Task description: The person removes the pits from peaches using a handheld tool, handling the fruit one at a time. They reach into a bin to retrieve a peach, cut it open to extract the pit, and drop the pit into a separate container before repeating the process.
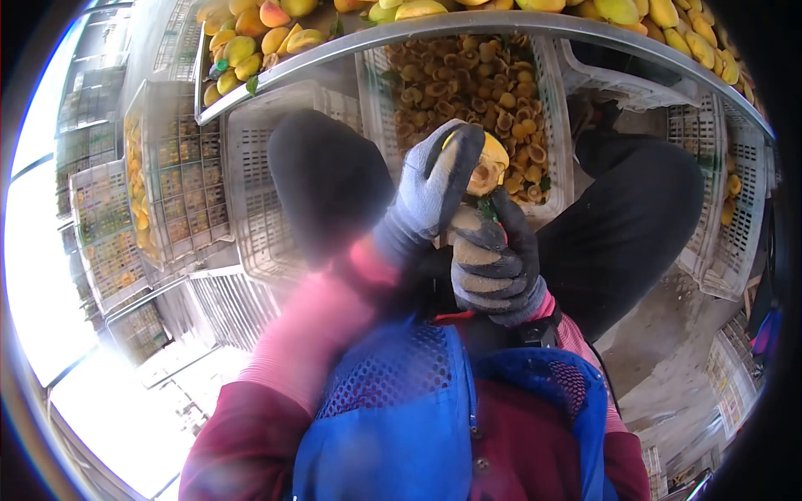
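Observation:
My left hand [430,184], in a grey-blue work glove with dark fingers, is closed around a yellow peach [489,165]. The side of the peach turned toward me is cut and shows pale brownish flesh. Just below it, my right hand [494,265], in a similar soiled glove, is wrapped round a small tool with a green part [487,207] showing above the fist. The rest of that tool is hidden by the fingers, so its kind is unclear. Both hands are close together above my lap, at the near edge of a crate [551,134] of cut, hollowed fruit pieces [468,79].
A metal-rimmed table [393,32] heaped with whole yellow peaches [242,50] curves across the front. Plastic crates stand on both sides: a white one [251,159] by my left knee, fruit-filled ones [180,167] further left, others [735,209] at right. My knees flank the middle crate.

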The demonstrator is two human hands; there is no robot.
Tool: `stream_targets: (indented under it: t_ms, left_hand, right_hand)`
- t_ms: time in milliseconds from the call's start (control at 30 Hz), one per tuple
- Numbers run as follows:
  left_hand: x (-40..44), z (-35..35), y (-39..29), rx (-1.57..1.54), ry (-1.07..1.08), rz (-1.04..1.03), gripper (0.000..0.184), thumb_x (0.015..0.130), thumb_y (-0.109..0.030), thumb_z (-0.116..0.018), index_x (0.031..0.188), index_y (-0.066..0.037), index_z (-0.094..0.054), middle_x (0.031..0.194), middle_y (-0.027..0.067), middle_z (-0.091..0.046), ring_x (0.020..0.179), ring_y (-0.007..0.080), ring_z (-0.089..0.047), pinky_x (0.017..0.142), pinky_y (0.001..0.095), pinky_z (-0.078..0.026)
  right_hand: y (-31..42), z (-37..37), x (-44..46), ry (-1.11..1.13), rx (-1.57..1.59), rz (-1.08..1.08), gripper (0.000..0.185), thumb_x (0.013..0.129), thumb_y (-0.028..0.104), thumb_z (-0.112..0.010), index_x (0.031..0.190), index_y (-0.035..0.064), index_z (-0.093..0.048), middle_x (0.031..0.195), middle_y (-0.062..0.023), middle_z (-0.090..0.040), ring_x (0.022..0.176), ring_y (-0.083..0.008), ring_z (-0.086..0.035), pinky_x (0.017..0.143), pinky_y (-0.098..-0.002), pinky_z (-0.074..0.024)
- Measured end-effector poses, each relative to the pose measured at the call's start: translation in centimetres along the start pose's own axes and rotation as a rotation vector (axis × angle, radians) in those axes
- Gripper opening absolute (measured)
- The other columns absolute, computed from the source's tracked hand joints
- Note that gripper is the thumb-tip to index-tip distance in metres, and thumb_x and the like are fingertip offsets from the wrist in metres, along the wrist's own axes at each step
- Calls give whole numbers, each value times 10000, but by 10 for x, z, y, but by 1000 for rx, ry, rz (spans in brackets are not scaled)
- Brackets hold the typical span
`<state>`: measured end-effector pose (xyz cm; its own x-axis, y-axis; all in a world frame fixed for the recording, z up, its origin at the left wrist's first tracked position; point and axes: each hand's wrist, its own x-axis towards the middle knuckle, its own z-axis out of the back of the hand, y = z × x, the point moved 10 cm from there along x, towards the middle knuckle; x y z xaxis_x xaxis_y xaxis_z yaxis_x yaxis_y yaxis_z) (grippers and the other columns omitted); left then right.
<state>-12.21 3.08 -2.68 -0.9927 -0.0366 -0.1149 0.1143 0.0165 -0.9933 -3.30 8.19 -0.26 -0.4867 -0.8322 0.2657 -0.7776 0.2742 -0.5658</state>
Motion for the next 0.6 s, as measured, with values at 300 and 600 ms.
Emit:
stream_targets:
  t_ms: [300, 600]
  left_hand:
    - [-33, 161, -112, 489, -638, -260, 310, 969, -257, -448, 1052, 7, -587, 1025, 109, -604, 900, 199, -591, 765, 328, -489]
    - [118, 173, -115, 1401, -357, -22, 432, 786, -389, -639, 1117, -116, -587, 1080, 113, -589, 978, 291, -586, 788, 378, -471]
  right_hand:
    - [41, 54, -18, -563, -216, 210, 443, 952, 486, -378, 873, 84, -548, 589, 15, -370, 419, -78, -345, 358, -216, -298]
    - [69, 90, -34, -942, -411, 316, 412, 886, 547, -489, 860, 140, -542, 593, 37, -430, 440, -84, -398, 374, -228, -328]
